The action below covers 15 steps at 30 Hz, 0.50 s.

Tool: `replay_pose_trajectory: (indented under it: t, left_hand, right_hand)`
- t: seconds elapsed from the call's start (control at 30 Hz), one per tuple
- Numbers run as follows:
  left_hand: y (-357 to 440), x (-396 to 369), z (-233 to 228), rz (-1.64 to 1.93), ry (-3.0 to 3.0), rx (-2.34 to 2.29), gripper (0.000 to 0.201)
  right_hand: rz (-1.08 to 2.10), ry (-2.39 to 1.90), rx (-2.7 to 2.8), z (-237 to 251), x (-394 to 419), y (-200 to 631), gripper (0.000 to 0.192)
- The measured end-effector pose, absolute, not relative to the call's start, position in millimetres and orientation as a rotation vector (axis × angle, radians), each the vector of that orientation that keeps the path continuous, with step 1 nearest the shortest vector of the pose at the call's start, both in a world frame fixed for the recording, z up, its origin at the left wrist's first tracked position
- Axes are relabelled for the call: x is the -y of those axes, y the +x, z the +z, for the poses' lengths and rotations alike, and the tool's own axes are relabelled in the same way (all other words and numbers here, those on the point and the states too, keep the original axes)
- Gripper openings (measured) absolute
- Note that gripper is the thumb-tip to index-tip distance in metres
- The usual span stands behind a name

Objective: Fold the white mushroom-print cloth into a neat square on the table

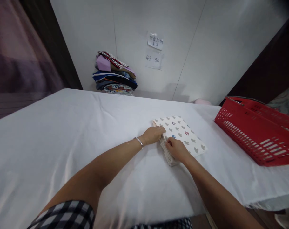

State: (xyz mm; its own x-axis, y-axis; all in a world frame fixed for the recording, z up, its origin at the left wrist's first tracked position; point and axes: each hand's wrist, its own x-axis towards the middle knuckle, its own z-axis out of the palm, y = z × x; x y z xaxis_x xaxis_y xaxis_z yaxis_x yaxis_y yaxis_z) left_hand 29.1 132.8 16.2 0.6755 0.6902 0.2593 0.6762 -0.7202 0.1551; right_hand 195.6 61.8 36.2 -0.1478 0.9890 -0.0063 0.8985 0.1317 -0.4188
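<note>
A folded cream cloth (pixel 182 130) printed with grey mouse-head shapes and a few coloured ones lies on the white-covered table. Its layered folds show along the near left side. My left hand (pixel 154 135), with a bracelet at the wrist, grips the cloth's left edge, fingers on top. Closer to me, my right hand (pixel 176 149) has its fingers curled and pinched at the same folded edge. The tips of the right fingers are partly hidden against the cloth.
A red plastic basket (pixel 254 130) with metal handles stands at the table's right. Beyond the far edge of the white tablecloth (pixel 63 133) rises a stack of folded fabrics (pixel 116 74). Two paper signs (pixel 154 58) hang on the wall. A pink curtain (pixel 20 57) is at left.
</note>
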Motion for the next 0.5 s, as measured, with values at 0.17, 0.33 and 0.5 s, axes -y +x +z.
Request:
replay_pose_trajectory:
  t: [0.17,0.33,0.5]
  left_hand:
    - [31,-121,16,0.683,2.506,-1.431,0.013]
    - [42,-102,11,0.779,2.026,-1.486,0.015]
    - [51,-82,14,0.769,1.63,-1.312,0.019]
  right_hand:
    - [0.64,-1.702,2.007,29,-62,205,0.02]
    - [0.636,-1.628,1.988,27,-59,207,0.019]
    - [0.653,-1.565,1.986,25,-56,210,0.021]
